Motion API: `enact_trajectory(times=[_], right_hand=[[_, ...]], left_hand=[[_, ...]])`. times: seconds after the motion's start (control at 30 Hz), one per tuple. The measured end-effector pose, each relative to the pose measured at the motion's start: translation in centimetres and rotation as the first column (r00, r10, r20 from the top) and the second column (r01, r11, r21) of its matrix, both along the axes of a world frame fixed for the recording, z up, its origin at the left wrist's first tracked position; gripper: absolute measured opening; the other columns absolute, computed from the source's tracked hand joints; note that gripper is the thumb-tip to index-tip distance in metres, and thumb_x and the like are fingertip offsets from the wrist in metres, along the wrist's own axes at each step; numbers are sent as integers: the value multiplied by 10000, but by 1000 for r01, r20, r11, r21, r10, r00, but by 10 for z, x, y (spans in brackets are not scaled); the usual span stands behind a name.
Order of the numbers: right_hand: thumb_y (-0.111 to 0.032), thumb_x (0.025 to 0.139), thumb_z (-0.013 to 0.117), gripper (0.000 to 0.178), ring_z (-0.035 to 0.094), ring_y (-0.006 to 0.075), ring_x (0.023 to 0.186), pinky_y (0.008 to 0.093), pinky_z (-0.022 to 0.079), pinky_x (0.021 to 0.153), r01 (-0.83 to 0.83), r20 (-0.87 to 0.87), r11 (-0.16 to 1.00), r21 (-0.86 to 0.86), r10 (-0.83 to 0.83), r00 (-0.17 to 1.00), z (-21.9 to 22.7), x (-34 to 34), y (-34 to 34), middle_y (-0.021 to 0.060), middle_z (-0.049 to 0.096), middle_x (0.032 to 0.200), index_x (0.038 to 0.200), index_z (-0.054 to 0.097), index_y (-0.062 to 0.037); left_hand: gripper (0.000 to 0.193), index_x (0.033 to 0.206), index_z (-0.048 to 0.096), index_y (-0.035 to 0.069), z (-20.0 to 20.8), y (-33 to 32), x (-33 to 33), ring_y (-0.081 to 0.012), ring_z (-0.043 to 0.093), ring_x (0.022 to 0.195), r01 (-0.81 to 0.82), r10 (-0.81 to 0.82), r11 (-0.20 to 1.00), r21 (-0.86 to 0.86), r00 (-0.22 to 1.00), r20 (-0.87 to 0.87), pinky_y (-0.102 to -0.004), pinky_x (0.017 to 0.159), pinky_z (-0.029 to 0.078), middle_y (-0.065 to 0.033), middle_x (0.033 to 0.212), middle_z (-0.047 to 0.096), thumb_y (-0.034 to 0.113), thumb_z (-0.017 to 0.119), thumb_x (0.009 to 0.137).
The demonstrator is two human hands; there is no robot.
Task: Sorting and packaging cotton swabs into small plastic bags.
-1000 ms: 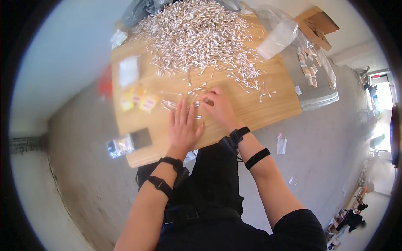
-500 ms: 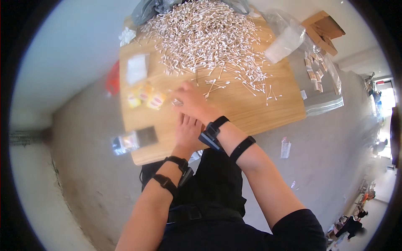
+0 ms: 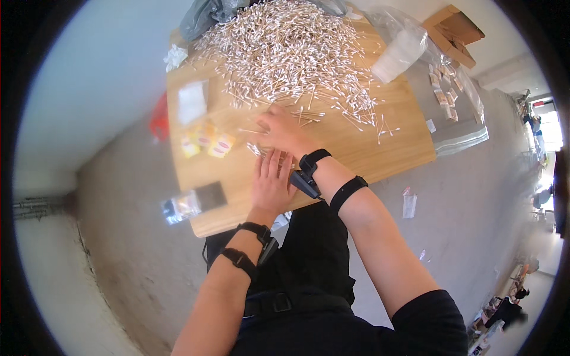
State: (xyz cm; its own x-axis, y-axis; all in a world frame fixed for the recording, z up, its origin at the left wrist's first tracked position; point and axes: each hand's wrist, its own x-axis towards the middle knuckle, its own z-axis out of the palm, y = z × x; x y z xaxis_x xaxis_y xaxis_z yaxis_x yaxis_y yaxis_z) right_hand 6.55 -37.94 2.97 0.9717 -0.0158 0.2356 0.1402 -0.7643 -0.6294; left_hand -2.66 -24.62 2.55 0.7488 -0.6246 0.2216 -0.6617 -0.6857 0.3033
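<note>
"So, from the head view, where are the cotton swabs (image 3: 297,56)?"

"Mostly heaped on the far side of the table (image 3: 380,148). A small cluster (image 3: 255,149) lies right at the fingertips of the left hand (image 3: 272,185)."

"And the fingers?"

"The left ones are stretched out over the wood; whether they pinch any swabs, I can't tell. The right hand (image 3: 281,129) is curled and a bit blurred, with a single swab (image 3: 247,131) by its fingertips, held or merely near, I can't say."

"Which step, then?"

"Gathering loose swabs together, I'd judge."

"Next move calls for?"

"Probably a light right-hand pinch, the left steadying that cluster."
</note>
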Motion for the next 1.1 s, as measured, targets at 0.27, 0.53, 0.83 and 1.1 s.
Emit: enact_trajectory(times=[0.27,0.53,0.83,1.1], right_hand=[[-154,703,676,114,571,307,876,410,468,731,-49,-157,988,144,72,985,-6,2,-5,102,579,854,777,628,-81],[-132,756,653,51,585,299,862,405,474,743,-64,-152,995,73,75,986,7,-37,-38,89,587,819,772,655,-84],[-228,649,792,627,478,324,1119,390,417,950,194,74,979,-66,-189,979,-1,-62,-98,176,457,1189,1219,560,-104],[-198,683,769,422,533,277,1006,368,451,855,122,-76,991,57,-118,990,-11,-47,-104,103,543,1031,1075,640,-110]], left_hand=[[706,1401,379,58,0,-6,1,-324,235,1396,-11,12,1000,21,999,-38,-499,1139,161,-177,1474,303,324,586,781],[736,1436,323,63,-6,-2,0,-352,199,1409,-49,50,999,9,999,-9,-524,1131,159,-204,1509,232,375,574,818],[767,1419,325,23,4,-11,-4,-439,153,1399,-120,120,992,27,993,-10,-532,1130,150,-300,1495,162,397,597,807],[779,1400,330,6,4,-5,-3,-412,233,1367,-63,61,995,-72,998,-32,-515,1121,198,-273,1465,240,336,661,776]])
